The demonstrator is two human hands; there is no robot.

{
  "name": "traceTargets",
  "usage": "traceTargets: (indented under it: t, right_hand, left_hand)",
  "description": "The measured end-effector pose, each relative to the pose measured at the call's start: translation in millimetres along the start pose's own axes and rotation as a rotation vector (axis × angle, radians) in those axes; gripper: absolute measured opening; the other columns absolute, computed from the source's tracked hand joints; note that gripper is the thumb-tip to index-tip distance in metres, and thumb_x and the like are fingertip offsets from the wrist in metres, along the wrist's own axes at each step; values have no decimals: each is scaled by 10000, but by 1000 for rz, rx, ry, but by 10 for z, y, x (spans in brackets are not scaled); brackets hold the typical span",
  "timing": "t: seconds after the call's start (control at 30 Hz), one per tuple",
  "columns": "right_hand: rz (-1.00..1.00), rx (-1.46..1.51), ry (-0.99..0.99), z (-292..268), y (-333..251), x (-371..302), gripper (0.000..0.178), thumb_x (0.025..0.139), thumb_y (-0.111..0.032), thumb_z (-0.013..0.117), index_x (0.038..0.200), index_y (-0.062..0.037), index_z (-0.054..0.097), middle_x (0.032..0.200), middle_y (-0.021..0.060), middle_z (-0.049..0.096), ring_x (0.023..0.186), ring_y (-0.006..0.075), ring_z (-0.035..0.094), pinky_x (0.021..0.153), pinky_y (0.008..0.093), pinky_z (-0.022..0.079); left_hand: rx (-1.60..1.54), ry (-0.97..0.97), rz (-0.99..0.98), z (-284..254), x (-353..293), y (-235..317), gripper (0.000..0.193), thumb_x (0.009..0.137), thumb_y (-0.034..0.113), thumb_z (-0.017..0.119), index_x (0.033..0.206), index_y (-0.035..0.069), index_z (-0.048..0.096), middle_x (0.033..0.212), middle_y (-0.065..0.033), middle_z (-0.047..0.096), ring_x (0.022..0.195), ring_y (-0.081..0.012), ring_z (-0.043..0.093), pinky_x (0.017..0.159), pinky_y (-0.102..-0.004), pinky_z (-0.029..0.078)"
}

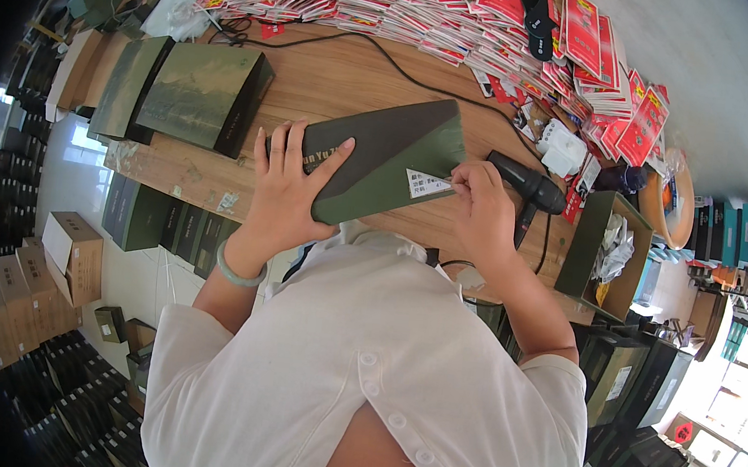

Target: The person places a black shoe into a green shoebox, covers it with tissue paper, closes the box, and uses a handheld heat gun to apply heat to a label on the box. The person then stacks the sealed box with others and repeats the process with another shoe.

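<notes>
A dark green and brown box [405, 142] stands tilted at the near edge of the table, one long side turned up toward me. My left hand [294, 172] grips its left end, fingers spread over the side and a bracelet on the wrist. With thumb and fingertips pinched, my right hand [485, 204] holds the right corner of a white printed label [424, 183] on the box's green part. The label's right corner is lifted and folded over; its left part lies against the box. A black hair dryer [527, 185] lies just beyond my right hand.
Piles of red printed packets [440, 15] line the table's far side, with a black cable [391, 55] before them. Green boxes [203, 95] stand at the left. An open green box [606, 251] with crumpled plastic sits at the right. A white adapter [562, 146] lies near the dryer.
</notes>
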State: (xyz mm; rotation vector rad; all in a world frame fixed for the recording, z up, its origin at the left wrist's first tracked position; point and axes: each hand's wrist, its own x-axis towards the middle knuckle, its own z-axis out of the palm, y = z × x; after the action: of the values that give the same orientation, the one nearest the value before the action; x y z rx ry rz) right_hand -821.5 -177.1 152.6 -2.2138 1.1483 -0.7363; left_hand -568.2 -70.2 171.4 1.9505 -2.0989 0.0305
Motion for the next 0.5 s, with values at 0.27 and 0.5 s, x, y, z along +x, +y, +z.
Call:
traceTargets:
  t: [0.27,0.5]
  right_hand:
    - [-226,240,151,119,322,-55,210,821,191,450,927,15,496,992,172,541,1045,343,630,867,374,539]
    - [-310,298,332,281,537,-11,216,863,208,370,918,14,447,1045,139,477,1046,330,639,907,373,554]
  left_hand:
    - [7,32,20,36,78,-50,1009,491,326,754,1444,250,431,1372,-280,311,1252,-466,301,1080,-634,181]
    - [10,3,13,49,229,-67,1015,498,330,762,1450,272,417,1375,-278,310,1264,-467,299,1088,-622,185]
